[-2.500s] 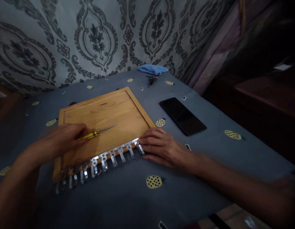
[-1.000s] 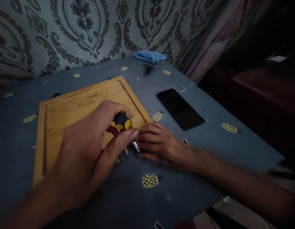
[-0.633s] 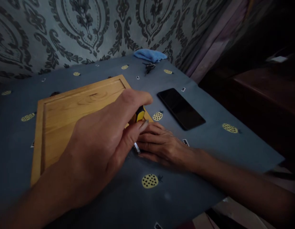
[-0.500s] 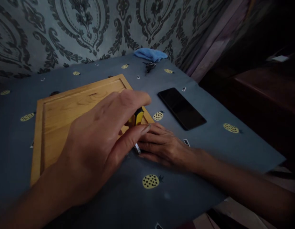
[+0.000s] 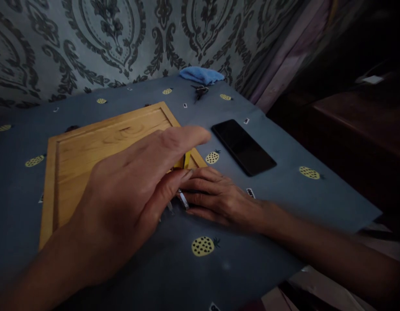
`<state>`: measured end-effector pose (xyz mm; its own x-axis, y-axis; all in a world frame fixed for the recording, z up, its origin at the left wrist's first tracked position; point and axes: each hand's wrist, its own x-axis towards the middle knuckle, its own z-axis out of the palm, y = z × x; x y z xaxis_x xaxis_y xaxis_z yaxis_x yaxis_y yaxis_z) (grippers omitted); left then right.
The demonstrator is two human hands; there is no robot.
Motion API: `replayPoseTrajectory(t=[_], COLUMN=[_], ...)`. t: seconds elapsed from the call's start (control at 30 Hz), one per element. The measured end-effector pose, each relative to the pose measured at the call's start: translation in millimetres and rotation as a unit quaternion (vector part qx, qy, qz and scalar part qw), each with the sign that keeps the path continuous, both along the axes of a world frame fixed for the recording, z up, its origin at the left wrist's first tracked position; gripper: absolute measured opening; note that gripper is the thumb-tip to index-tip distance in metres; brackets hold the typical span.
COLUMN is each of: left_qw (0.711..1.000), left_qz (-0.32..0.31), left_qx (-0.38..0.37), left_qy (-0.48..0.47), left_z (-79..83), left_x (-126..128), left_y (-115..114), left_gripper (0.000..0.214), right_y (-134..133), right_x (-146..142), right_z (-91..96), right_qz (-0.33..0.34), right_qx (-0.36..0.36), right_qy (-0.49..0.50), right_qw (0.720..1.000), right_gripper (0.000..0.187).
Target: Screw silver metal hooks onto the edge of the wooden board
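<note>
My left hand (image 5: 138, 185) is closed around a yellow-and-black tool handle (image 5: 183, 161) near the right corner of a wooden board (image 5: 89, 160). The rest of that tool is hidden by the hand. My right hand (image 5: 219, 198) rests low beside the board, its fingers held together and pressed on a small shiny metal strip (image 5: 184, 199). Its upper fingertips touch or nearly touch the left thumb. Another thin metal bit (image 5: 170, 207) shows under the left thumb. What lies between the two hands is mostly hidden.
A black phone (image 5: 243, 147) lies right of the board. Farther back are a small dark object (image 5: 200, 91), perhaps keys, and a blue cloth (image 5: 202, 74) close to the patterned wall. The blue pineapple-print table cover (image 5: 251, 263) ends at a right edge.
My left hand has turned slightly and its index finger reaches farther out, so less of the yellow handle shows. More of the metal strip is visible. The whole view has shifted a little.
</note>
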<state>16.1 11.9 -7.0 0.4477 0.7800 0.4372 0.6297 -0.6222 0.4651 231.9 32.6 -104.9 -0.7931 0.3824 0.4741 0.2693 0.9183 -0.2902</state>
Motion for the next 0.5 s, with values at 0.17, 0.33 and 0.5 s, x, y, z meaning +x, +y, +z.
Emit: replayPoseTrajectory(t=[0.17,0.33,0.5], left_qw=[0.998,0.997,0.998], left_qz=[-0.024,-0.008,-0.029], left_qx=[0.043,0.063,0.052], left_qy=[0.035,0.036,0.033], left_z=[-0.8,-1.7,-1.5], left_x=[-1.5,-1.8,-3.7], left_y=[1.6,1.2,1.0], left_gripper=[0.032,0.029,0.032], right_y=[-0.9,-0.6,0.1], right_x=[0.9,0.6,-0.1], right_z=[0.2,-1.3,0.3], right_qz=[-0.005,-0.008,-0.008], right_qx=[-0.003,-0.005,0.002], right_qy=[-0.012,-0.008,-0.012], right_qw=[1.000,1.000,1.000], right_gripper=[0.026,0.026,0.024])
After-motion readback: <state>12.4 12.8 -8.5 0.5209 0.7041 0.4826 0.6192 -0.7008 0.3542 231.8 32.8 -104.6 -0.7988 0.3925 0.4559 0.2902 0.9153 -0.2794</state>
